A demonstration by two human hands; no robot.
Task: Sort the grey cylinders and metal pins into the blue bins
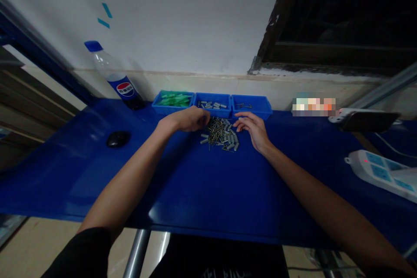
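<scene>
A heap of small grey plugs and thin metal screws (221, 134) lies on the blue table (202, 191). My left hand (190, 119) rests at the heap's left edge with its fingers curled together; what they pinch is too small to see. My right hand (252, 129) sits at the heap's right edge, fingers stretched out and slightly bent, touching the pile. Behind the heap stand three blue trays in a row: the left tray (161, 95) holds green pieces, the middle tray (226, 97) holds grey plugs, the right tray (265, 104) holds a few screws.
A cola bottle (114, 76) leans against the wall at the back left. A black mouse (118, 139) lies left of my arm. A white power strip (381, 173) and a phone on a stand (365, 119) are at the right.
</scene>
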